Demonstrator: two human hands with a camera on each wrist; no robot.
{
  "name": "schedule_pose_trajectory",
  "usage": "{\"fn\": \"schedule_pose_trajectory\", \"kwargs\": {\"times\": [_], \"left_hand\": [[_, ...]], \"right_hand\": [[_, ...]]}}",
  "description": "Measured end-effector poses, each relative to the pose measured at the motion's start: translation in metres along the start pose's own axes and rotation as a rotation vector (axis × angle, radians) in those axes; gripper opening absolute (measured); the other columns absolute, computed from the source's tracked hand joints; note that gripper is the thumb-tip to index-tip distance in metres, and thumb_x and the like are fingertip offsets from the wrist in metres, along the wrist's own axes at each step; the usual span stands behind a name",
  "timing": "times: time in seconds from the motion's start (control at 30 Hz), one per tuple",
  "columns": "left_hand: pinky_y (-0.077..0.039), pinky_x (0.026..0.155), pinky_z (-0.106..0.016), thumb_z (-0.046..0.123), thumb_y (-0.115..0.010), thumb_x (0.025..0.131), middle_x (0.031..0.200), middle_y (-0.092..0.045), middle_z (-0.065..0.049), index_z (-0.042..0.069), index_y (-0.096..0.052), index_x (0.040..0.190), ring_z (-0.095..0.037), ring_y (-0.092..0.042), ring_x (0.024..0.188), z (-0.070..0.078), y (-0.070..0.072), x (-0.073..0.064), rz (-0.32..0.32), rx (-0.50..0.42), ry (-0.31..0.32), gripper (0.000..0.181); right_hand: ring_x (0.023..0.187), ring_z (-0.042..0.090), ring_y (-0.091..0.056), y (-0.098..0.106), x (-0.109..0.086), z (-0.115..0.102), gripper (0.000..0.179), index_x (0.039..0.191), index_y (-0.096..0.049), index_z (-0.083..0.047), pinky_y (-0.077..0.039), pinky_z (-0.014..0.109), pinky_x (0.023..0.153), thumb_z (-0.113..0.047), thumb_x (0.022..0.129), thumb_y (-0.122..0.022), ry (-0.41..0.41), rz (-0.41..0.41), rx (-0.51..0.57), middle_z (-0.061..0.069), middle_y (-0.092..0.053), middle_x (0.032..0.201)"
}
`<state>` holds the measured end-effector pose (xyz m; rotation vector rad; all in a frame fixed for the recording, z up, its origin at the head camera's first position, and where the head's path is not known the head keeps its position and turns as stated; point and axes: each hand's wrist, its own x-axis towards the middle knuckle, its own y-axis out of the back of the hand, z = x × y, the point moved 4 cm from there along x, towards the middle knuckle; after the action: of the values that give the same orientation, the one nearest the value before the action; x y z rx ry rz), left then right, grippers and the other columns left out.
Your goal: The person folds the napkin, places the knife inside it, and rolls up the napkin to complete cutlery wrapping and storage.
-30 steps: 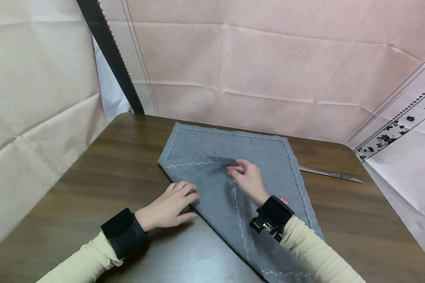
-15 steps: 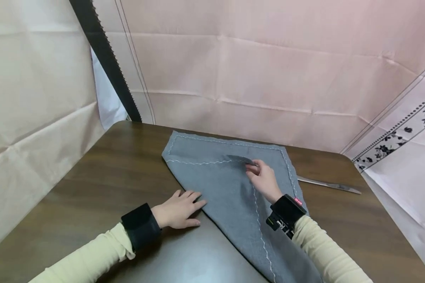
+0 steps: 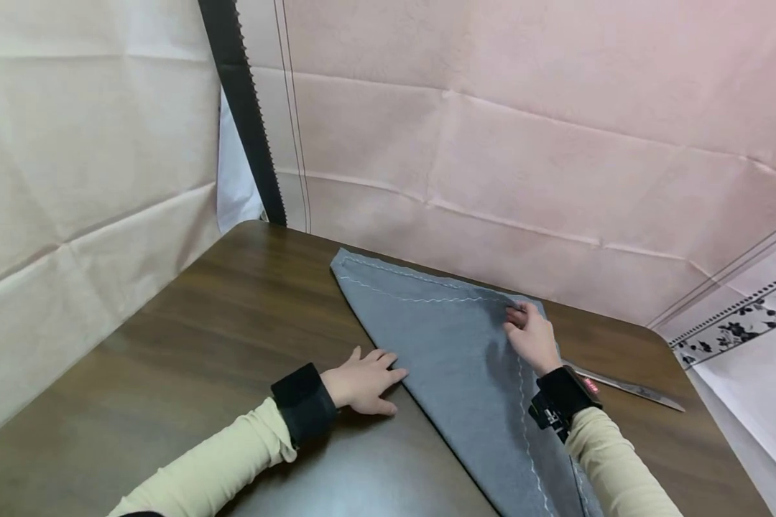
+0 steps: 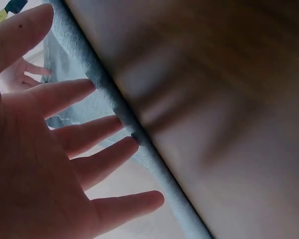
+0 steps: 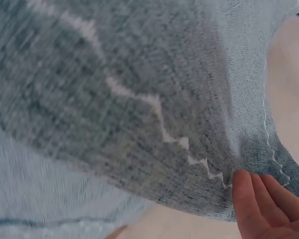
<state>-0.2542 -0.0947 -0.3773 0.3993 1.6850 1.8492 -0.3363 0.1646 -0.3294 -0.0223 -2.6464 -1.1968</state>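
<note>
A grey-blue cloth with white zigzag stitching near its edges lies folded over on the wooden table. My right hand pinches its upper layer's corner, close over the cloth's far right corner. In the right wrist view, the fingers grip the fabric by the stitched hem. My left hand has its fingers spread and straight, the fingertips right at the folded left edge. The left wrist view shows those fingers along the rolled fold.
A metal table knife lies right of the cloth, its near end hidden behind the right hand and wrist. The brown wooden table ends at a pinkish hanging sheet behind. A black band runs down the sheet at the left.
My right hand has drawn the cloth's corner rightward and away, covering more of the lower layer. My left hand has shifted slightly right, its fingers straighter at the fold. The head view has turned somewhat.
</note>
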Motion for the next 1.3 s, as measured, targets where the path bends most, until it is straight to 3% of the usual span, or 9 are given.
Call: {"fn": "schedule_pose_trajectory", "kwargs": {"times": [0.3,0.6,0.83,1.03,1.17,1.3], "left_hand": [[-0.02,0.103,-0.054,0.044,-0.053,0.089,0.146,-0.028,-0.008,0.02,-0.038,0.14,-0.023,-0.02,0.133,0.013,0.006,0.021,0.01,-0.077,0.024,0.059],[-0.02,0.104,-0.05,0.045,-0.053,0.088,0.146,-0.027,-0.006,0.021,-0.037,0.141,-0.021,-0.02,0.133,0.026,0.008,0.014,-0.013,-0.119,0.004,0.059],[-0.019,0.105,-0.048,0.044,-0.052,0.089,0.147,-0.024,-0.004,0.021,-0.036,0.141,-0.018,-0.017,0.134,0.034,0.007,0.014,-0.04,-0.125,-0.047,0.06],[-0.018,0.105,-0.048,0.045,-0.052,0.089,0.149,-0.021,-0.004,0.022,-0.032,0.143,-0.017,-0.013,0.135,0.046,0.006,0.016,-0.055,-0.137,-0.111,0.062],[-0.018,0.105,-0.048,0.045,-0.052,0.088,0.149,-0.019,-0.003,0.023,-0.031,0.143,-0.016,-0.012,0.135,0.05,0.005,0.014,-0.074,-0.148,-0.129,0.063],[-0.018,0.105,-0.048,0.045,-0.052,0.089,0.15,-0.018,-0.003,0.023,-0.029,0.144,-0.017,-0.012,0.135,0.051,0.004,0.011,-0.088,-0.161,-0.141,0.063]], "right_hand": [[0.116,0.04,-0.042,0.025,0.018,0.016,0.053,0.132,-0.023,0.017,-0.036,0.047,0.094,-0.001,0.088,-0.046,0.061,-0.014,-0.113,0.032,-0.041,0.128],[0.12,0.047,-0.03,0.032,0.027,0.027,0.058,0.134,-0.017,0.016,-0.028,0.054,0.095,-0.004,0.087,-0.042,0.017,-0.044,-0.201,0.035,-0.035,0.13],[0.117,0.049,-0.032,0.042,0.017,0.041,0.059,0.134,-0.014,0.017,-0.032,0.055,0.092,-0.005,0.086,-0.042,-0.021,-0.031,-0.249,0.038,-0.032,0.13],[0.107,0.053,-0.037,0.052,0.002,0.059,0.066,0.135,-0.005,0.015,-0.036,0.054,0.081,-0.005,0.085,-0.042,-0.065,-0.032,-0.271,0.039,-0.024,0.134],[0.103,0.053,-0.04,0.051,-0.007,0.069,0.077,0.137,0.007,0.013,-0.036,0.054,0.079,-0.007,0.085,-0.046,-0.112,-0.072,-0.252,0.037,-0.011,0.139],[0.125,0.049,-0.017,0.046,-0.013,0.075,0.092,0.133,0.025,0.012,-0.023,0.056,0.098,-0.009,0.086,-0.051,-0.095,-0.174,-0.24,0.034,0.015,0.14]]}}
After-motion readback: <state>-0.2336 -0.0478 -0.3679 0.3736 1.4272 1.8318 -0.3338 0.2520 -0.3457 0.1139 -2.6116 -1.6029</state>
